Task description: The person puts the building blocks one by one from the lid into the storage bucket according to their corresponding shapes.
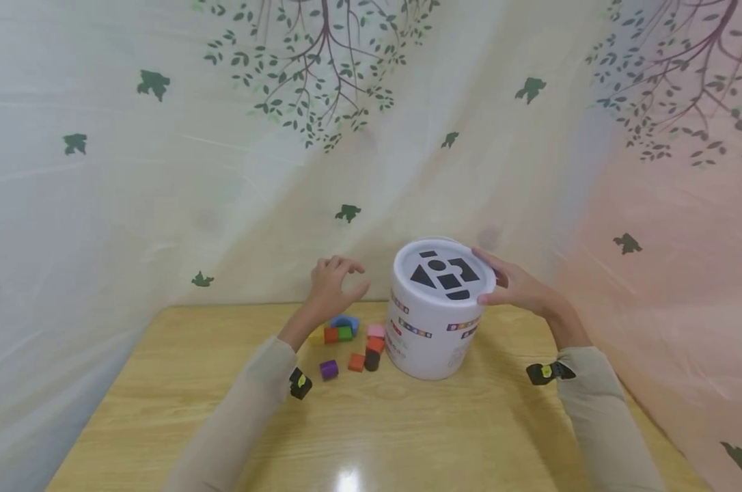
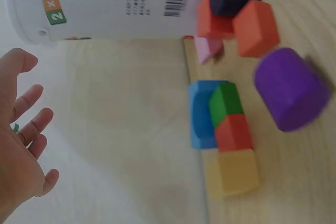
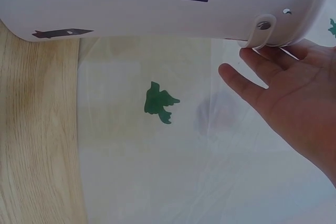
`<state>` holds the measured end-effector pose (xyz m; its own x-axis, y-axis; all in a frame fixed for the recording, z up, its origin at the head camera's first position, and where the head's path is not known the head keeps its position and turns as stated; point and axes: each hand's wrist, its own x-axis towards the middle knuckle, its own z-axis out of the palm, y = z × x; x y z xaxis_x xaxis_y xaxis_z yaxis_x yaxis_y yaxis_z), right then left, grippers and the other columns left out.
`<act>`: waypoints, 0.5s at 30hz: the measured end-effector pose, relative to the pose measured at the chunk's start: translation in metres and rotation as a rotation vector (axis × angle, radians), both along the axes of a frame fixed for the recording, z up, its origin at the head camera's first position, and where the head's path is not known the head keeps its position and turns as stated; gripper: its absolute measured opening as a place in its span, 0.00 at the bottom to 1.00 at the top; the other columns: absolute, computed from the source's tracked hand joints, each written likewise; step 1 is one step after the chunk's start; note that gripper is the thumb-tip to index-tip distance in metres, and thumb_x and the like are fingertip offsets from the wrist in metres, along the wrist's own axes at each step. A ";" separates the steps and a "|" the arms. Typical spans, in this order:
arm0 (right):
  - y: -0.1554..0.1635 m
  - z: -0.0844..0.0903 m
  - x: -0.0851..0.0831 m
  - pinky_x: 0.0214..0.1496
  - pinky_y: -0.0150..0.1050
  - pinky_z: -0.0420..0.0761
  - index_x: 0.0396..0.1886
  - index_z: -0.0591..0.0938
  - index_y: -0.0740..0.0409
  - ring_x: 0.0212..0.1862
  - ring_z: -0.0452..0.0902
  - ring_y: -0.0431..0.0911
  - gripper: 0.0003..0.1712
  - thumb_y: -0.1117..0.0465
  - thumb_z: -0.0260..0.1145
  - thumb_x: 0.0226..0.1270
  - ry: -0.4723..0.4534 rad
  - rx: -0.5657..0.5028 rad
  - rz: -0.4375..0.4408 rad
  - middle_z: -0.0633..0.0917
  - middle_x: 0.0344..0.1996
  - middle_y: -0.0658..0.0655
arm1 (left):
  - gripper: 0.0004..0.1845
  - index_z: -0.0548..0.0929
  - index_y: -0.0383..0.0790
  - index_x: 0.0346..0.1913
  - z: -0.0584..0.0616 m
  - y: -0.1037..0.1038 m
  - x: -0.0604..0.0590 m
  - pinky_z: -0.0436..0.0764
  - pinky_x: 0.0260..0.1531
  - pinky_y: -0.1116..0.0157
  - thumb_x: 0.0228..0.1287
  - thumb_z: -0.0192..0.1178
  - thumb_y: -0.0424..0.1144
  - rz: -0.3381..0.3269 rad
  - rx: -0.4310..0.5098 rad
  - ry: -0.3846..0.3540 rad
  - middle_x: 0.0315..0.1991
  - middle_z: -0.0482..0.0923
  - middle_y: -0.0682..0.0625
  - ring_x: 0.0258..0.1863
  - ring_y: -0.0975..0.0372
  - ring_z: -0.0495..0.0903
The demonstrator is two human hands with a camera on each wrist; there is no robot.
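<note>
The right hand (image 1: 518,287) steadies the white cylindrical shape-sorter tub (image 1: 435,314) with straight fingers; keep it pressed while the released, empty left hand (image 1: 334,283) hovers over the coloured wooden blocks (image 1: 349,342).

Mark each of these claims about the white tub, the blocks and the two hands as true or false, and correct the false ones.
1. The right hand rests against the lid rim of the white tub. True.
2. The left hand grips the purple block. False: it hovers above the blocks with fingers loosely spread, holding nothing.
3. The lid has shape cutouts, among them a triangle. True.
4. The blocks lie on the right-hand side of the tub. False: they lie on its left, on the wooden table.
5. The green block sits next to the blue block. True.
6. The tub lies tipped on its side. False: it stands upright.
</note>
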<state>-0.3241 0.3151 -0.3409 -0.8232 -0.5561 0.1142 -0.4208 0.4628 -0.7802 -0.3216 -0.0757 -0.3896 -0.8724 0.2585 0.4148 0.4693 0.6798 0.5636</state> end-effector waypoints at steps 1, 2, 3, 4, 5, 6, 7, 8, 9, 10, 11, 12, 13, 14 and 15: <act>0.001 -0.001 0.001 0.74 0.70 0.56 0.84 0.48 0.50 0.80 0.52 0.63 0.58 0.61 0.73 0.61 -0.002 0.000 -0.001 0.56 0.82 0.57 | 0.19 0.80 0.43 0.56 -0.004 -0.002 0.001 0.64 0.60 0.46 0.69 0.64 0.50 0.002 -0.005 -0.005 0.55 0.76 0.44 0.58 0.49 0.66; 0.002 -0.001 0.001 0.74 0.70 0.57 0.84 0.48 0.50 0.80 0.52 0.63 0.58 0.61 0.73 0.61 -0.002 0.003 -0.001 0.56 0.82 0.57 | 0.19 0.80 0.43 0.56 -0.008 -0.004 0.001 0.64 0.60 0.46 0.69 0.64 0.50 0.002 -0.009 -0.014 0.55 0.76 0.44 0.57 0.49 0.66; 0.002 -0.001 0.001 0.74 0.70 0.57 0.84 0.48 0.51 0.80 0.52 0.63 0.58 0.60 0.73 0.61 -0.001 0.005 -0.001 0.56 0.82 0.57 | 0.19 0.80 0.43 0.56 -0.011 -0.007 0.003 0.64 0.59 0.46 0.69 0.64 0.49 0.001 -0.010 -0.024 0.55 0.76 0.44 0.57 0.49 0.66; 0.003 -0.002 0.001 0.73 0.71 0.57 0.84 0.48 0.50 0.80 0.52 0.63 0.58 0.60 0.73 0.61 -0.003 0.008 0.000 0.56 0.82 0.57 | 0.19 0.81 0.43 0.56 -0.015 -0.009 0.004 0.64 0.58 0.46 0.69 0.64 0.49 0.002 -0.018 -0.029 0.55 0.76 0.44 0.56 0.49 0.66; 0.003 -0.002 0.001 0.73 0.71 0.58 0.84 0.48 0.50 0.80 0.53 0.64 0.58 0.60 0.73 0.62 -0.005 0.009 -0.001 0.57 0.82 0.57 | 0.19 0.81 0.42 0.56 -0.018 -0.011 0.004 0.64 0.57 0.46 0.69 0.64 0.49 0.001 -0.024 -0.034 0.54 0.77 0.43 0.56 0.49 0.66; 0.003 -0.002 0.001 0.73 0.71 0.58 0.84 0.48 0.50 0.80 0.53 0.64 0.58 0.59 0.73 0.62 -0.006 0.012 0.001 0.57 0.82 0.57 | 0.19 0.81 0.41 0.55 -0.022 -0.013 0.005 0.64 0.56 0.47 0.68 0.65 0.49 0.001 -0.034 -0.035 0.54 0.77 0.43 0.55 0.49 0.66; 0.003 -0.002 0.001 0.73 0.71 0.58 0.84 0.47 0.50 0.80 0.52 0.65 0.58 0.59 0.73 0.62 -0.007 0.015 0.006 0.56 0.82 0.57 | 0.19 0.81 0.41 0.55 -0.026 -0.014 0.005 0.64 0.55 0.47 0.68 0.65 0.49 -0.001 -0.049 -0.037 0.54 0.77 0.43 0.55 0.49 0.66; 0.003 -0.002 0.001 0.72 0.72 0.58 0.84 0.47 0.49 0.80 0.52 0.65 0.58 0.59 0.73 0.62 -0.008 0.017 0.006 0.56 0.82 0.57 | 0.20 0.81 0.41 0.55 -0.029 -0.016 0.006 0.64 0.55 0.47 0.68 0.65 0.49 -0.004 -0.064 -0.041 0.54 0.77 0.43 0.55 0.49 0.66; 0.003 -0.002 0.000 0.72 0.72 0.58 0.84 0.47 0.49 0.80 0.52 0.65 0.58 0.59 0.73 0.62 -0.008 0.016 0.007 0.56 0.82 0.58 | 0.20 0.81 0.41 0.55 -0.032 -0.017 0.006 0.63 0.56 0.47 0.67 0.65 0.49 -0.006 -0.083 -0.040 0.54 0.77 0.43 0.55 0.48 0.66; 0.003 -0.002 0.000 0.72 0.72 0.58 0.84 0.47 0.49 0.80 0.52 0.65 0.58 0.59 0.73 0.62 -0.010 0.015 0.007 0.56 0.82 0.58 | 0.20 0.81 0.40 0.55 -0.035 -0.018 0.007 0.63 0.57 0.46 0.67 0.66 0.48 -0.014 -0.101 -0.035 0.53 0.77 0.42 0.56 0.48 0.66; 0.003 -0.002 0.001 0.72 0.72 0.58 0.84 0.47 0.49 0.80 0.52 0.65 0.58 0.59 0.73 0.62 -0.012 0.014 0.004 0.56 0.82 0.58 | 0.20 0.81 0.41 0.55 -0.038 -0.019 0.007 0.62 0.57 0.45 0.66 0.66 0.48 -0.023 -0.120 -0.031 0.53 0.77 0.42 0.57 0.47 0.66; 0.002 -0.001 0.001 0.72 0.71 0.58 0.84 0.47 0.49 0.80 0.52 0.65 0.58 0.59 0.72 0.62 -0.012 0.013 0.001 0.56 0.82 0.58 | 0.19 0.81 0.42 0.54 -0.041 -0.020 0.007 0.62 0.58 0.45 0.66 0.67 0.48 -0.034 -0.141 -0.023 0.53 0.77 0.43 0.58 0.46 0.67; 0.002 -0.001 0.001 0.73 0.71 0.58 0.84 0.47 0.49 0.80 0.52 0.65 0.58 0.59 0.72 0.62 -0.013 0.013 -0.003 0.56 0.82 0.58 | 0.19 0.81 0.42 0.54 -0.044 -0.021 0.008 0.63 0.59 0.44 0.66 0.67 0.48 -0.048 -0.163 -0.018 0.53 0.77 0.43 0.59 0.46 0.67; 0.002 -0.001 0.000 0.73 0.71 0.59 0.84 0.47 0.50 0.80 0.53 0.65 0.58 0.59 0.72 0.62 -0.013 0.010 -0.009 0.56 0.82 0.57 | 0.19 0.81 0.43 0.54 -0.046 -0.021 0.009 0.63 0.60 0.44 0.65 0.67 0.48 -0.061 -0.182 -0.016 0.52 0.77 0.43 0.60 0.45 0.67; 0.001 0.000 0.000 0.73 0.70 0.59 0.84 0.46 0.50 0.80 0.53 0.65 0.58 0.59 0.72 0.62 -0.013 0.011 -0.014 0.55 0.82 0.57 | 0.19 0.81 0.43 0.54 -0.049 -0.020 0.010 0.63 0.60 0.43 0.65 0.68 0.47 -0.074 -0.197 -0.012 0.52 0.78 0.43 0.60 0.45 0.67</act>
<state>-0.3239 0.3164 -0.3411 -0.8321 -0.5460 0.0974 -0.4042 0.4768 -0.7805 -0.3111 -0.0959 -0.4383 -0.8525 0.3972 0.3399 0.5163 0.7413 0.4288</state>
